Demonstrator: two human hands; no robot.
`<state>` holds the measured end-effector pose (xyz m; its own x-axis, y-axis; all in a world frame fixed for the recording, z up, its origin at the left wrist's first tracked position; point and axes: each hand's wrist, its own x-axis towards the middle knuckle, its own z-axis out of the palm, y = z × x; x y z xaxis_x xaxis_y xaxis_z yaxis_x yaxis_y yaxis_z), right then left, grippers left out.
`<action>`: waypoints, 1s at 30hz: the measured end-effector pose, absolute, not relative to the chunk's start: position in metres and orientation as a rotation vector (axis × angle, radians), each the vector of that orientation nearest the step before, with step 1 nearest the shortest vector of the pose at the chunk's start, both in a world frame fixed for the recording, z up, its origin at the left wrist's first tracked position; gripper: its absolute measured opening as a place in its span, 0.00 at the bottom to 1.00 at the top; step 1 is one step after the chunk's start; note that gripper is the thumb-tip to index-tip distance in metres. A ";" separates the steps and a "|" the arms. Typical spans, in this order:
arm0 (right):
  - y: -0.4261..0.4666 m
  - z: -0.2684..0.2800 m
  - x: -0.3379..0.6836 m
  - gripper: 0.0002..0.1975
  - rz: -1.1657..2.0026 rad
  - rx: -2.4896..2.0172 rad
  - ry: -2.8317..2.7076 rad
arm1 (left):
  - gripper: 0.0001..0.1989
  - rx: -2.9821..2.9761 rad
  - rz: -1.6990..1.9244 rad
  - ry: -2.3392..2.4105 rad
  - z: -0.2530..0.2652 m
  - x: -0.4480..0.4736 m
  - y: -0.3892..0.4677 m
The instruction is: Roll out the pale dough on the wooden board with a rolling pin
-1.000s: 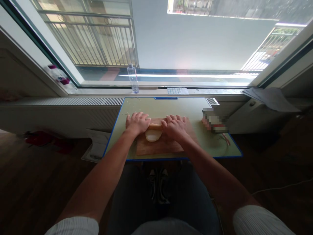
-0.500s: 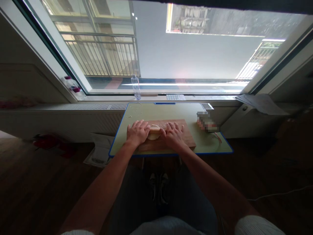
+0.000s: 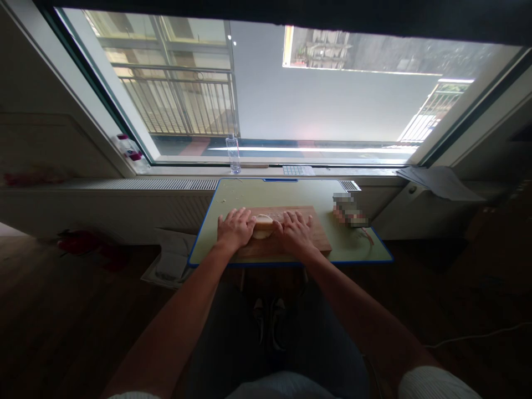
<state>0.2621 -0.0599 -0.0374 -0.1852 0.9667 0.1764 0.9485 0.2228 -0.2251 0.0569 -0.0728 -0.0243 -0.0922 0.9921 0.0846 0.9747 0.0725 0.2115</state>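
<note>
A wooden rolling pin [image 3: 263, 223] lies crosswise over a flat, pale piece of dough [image 3: 261, 234]. The dough shows on both the far and near sides of the pin. My left hand [image 3: 236, 228] presses down on the pin's left end, fingers laid over it. On the right end, my right hand [image 3: 296, 231] does the same, its thumb near the middle of the pin. Both palms hide the pin's ends. Dough and pin are on a wooden cutting board [image 3: 320, 238], which has light flour marks near its far edge.
The board rests on a small pale-green table [image 3: 357, 252] with a blue rim. A pixelated item [image 3: 349, 210] sits at the table's right. Beyond, a clear bottle [image 3: 233, 155] stands on the windowsill. Papers [image 3: 440, 182] lie at the right.
The view has tilted slightly upward, so everything sits a little lower in the picture. More dough shows past the pin's far side. Both hands stay on the pin.
</note>
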 end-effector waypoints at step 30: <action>0.032 -0.027 0.255 0.27 0.176 -1.890 -2.328 | 0.31 1.980 0.043 2.166 -0.018 0.043 0.032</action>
<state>0.2554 0.0320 -0.0266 -0.2028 0.9787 0.0332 0.9626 0.2055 -0.1766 0.0433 0.0320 -0.0182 -0.0780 0.9882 -0.1319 0.9821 0.0989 0.1602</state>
